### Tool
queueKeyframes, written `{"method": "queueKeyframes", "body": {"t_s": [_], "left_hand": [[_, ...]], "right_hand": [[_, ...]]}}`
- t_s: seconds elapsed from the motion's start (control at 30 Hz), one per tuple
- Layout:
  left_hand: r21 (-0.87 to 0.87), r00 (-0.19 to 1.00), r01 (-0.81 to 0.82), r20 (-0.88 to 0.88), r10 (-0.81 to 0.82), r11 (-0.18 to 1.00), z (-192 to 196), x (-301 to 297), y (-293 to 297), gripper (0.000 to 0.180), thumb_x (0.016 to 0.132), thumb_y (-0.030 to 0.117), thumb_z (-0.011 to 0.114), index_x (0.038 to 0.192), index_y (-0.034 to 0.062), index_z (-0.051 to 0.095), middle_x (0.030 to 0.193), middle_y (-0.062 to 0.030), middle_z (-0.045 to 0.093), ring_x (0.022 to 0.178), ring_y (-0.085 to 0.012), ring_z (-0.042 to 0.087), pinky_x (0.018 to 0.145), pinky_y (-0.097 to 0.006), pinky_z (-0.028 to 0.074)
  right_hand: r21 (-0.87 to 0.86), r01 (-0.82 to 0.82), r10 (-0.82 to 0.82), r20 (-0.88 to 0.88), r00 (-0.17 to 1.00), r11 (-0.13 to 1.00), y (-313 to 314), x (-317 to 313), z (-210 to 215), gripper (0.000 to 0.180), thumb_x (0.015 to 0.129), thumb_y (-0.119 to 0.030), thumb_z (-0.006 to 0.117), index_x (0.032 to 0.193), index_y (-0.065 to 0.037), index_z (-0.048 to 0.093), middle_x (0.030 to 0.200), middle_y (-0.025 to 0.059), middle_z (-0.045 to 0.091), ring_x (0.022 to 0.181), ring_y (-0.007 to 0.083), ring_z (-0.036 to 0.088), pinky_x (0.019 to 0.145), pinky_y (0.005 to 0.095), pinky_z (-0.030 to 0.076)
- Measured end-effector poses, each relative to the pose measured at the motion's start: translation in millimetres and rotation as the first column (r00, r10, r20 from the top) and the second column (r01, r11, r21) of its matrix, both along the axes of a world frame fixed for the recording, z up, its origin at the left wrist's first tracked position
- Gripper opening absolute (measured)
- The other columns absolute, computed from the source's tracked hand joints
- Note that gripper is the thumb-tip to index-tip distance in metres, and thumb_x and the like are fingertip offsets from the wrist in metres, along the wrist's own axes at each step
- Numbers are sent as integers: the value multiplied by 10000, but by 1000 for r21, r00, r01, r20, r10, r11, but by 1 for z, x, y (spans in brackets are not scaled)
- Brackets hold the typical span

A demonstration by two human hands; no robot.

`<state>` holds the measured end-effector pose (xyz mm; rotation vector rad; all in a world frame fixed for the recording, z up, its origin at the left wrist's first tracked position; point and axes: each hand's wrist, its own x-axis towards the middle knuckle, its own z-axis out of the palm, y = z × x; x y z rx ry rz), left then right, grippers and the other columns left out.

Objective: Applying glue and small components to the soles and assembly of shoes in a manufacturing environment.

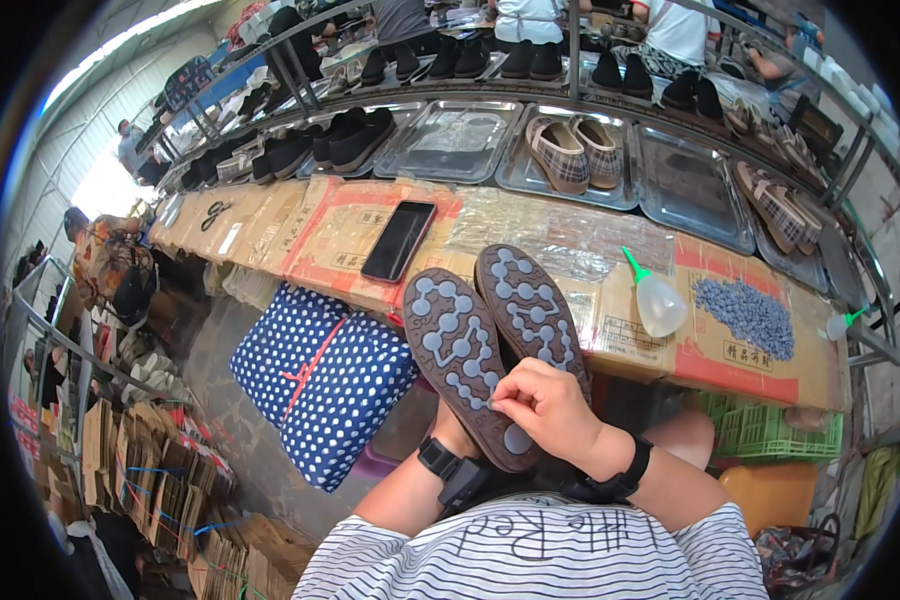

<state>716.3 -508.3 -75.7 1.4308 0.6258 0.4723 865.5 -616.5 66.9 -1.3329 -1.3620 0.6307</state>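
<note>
While the left hand (457, 432) grips the brown sole (463, 362) from beneath, right hand (548, 405) fingertips pinch its grey studs; looks like mid stud-fitting, next needs pellets (745, 315) further right.

A black smartphone (398, 240) lay face up on the cardboard-covered tabletop (320, 235). To its right a clear plastic squeeze bottle with a green nozzle (657, 297) lay tilted, and farther right sat a heap of small grey-blue pellets (745, 316). Beyond the phone, metal trays (455, 140) lined a conveyor; one held a pair of plaid slip-on shoes (572, 151). Below the phone, beside the tabletop, stood a navy white-dotted fabric bag (320, 375). A green plastic crate (770, 430) sat far right, under the tabletop.
</note>
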Motion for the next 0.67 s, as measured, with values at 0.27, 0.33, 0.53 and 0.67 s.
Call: {"method": "queueKeyframes", "body": {"t_s": [0.27, 0.33, 0.53, 0.67], "left_hand": [[-633, 953, -98, 162, 255, 768, 3, 0, 0, 231, 1049, 201, 392, 1167, 63, 535, 1082, -87, 616, 939, -200, 625, 800, -321, 558], [-718, 952, -61, 168, 258, 693, 3, -4, -1, 247, 1052, 211, 380, 1177, 60, 531, 1089, -93, 615, 946, -210, 627, 811, -328, 558], [-886, 964, 39, 155, 216, 463, 31, -7, -5, 301, 1058, 244, 367, 1222, 44, 520, 1133, -124, 617, 997, -251, 634, 870, -354, 558], [-837, 936, 63, 239, 260, 543, 15, -70, -80, 399, 1048, 320, 409, 1318, 37, 487, 1257, -158, 600, 1105, -278, 623, 901, -364, 563]], "right_hand": [[328, -20, -129, 424, 896, 944, -12, -4, 3, 264, 740, 25, 697, 1000, -19, 683, 906, 81, 596, 762, 247, 619, 619, 334, 515], [311, -80, -108, 543, 833, 947, -14, -2, 1, 320, 731, 10, 681, 1050, -19, 684, 924, 84, 595, 765, 244, 607, 639, 339, 516], [304, -110, -79, 547, 834, 946, -17, 2, 9, 340, 726, 18, 678, 1062, -29, 694, 921, 79, 596, 770, 249, 600, 649, 343, 518], [318, -54, -88, 415, 905, 946, -28, 18, 2, 306, 715, 37, 702, 1012, -37, 707, 898, 80, 605, 769, 262, 609, 649, 346, 519]]}}
